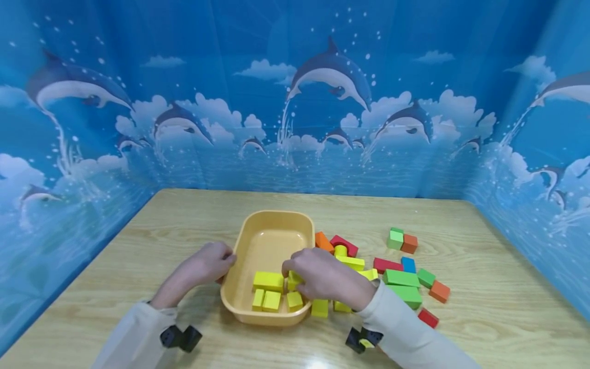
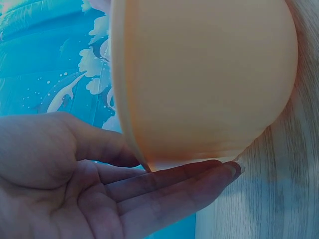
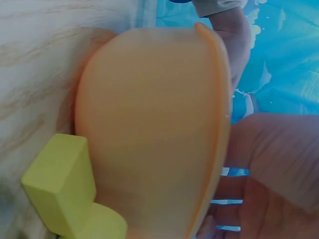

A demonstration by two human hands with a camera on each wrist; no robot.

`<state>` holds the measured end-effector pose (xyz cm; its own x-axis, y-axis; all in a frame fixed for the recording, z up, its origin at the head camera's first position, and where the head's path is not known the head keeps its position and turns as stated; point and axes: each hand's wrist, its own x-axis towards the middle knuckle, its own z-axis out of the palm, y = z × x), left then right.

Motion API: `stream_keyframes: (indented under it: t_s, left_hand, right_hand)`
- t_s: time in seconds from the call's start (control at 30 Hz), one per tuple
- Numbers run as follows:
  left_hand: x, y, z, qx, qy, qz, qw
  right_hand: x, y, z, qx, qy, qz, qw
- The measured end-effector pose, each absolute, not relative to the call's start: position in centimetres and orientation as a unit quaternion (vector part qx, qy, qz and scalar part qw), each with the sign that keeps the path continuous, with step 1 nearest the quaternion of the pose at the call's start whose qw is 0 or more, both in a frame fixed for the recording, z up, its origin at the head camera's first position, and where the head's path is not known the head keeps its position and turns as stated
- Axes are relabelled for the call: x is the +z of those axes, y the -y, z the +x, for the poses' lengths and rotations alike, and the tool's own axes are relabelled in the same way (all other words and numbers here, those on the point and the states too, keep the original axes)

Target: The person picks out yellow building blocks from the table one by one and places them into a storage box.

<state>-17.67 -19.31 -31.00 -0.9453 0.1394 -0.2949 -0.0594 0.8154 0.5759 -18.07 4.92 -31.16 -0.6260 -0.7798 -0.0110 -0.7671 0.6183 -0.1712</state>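
A tan plastic basin [image 1: 276, 246] stands on the table with several yellow blocks [image 1: 268, 281] inside its near end. My left hand [image 1: 207, 266] grips the basin's left side; in the left wrist view its thumb lies at the rim [image 2: 122, 99] and its fingers reach along the outer wall. My right hand [image 1: 318, 274] is over the right rim, its fingers reaching down inside around a yellow block [image 1: 294, 280]. In the right wrist view the basin wall [image 3: 149, 124] hides those fingertips. More yellow blocks [image 3: 60, 179] lie outside, against that wall.
Right of the basin lie green blocks [image 1: 401, 278], a red block [image 1: 387, 265], a blue block [image 1: 408, 264] and an orange block [image 1: 324, 242]. A red arch block [image 1: 345, 245] is near the basin's right side. A dolphin-printed curtain [image 1: 295, 102] borders the wooden table [image 1: 193, 210].
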Motion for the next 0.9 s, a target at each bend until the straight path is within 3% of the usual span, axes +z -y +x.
stream_keyframes:
  t_s: [0.7, 0.9]
  left_hand:
    - [-31.0, 19.3, -17.7, 0.299, -0.939, 0.022, 0.168]
    - [-30.9, 19.3, -17.7, 0.298, -0.939, 0.020, 0.171]
  right_hand:
    - [-31.2, -5.1, -18.5, -0.087, -0.906, -0.410, 0.051]
    - [-29.2, -7.8, -20.4, -0.167, -0.901, -0.400, 0.004]
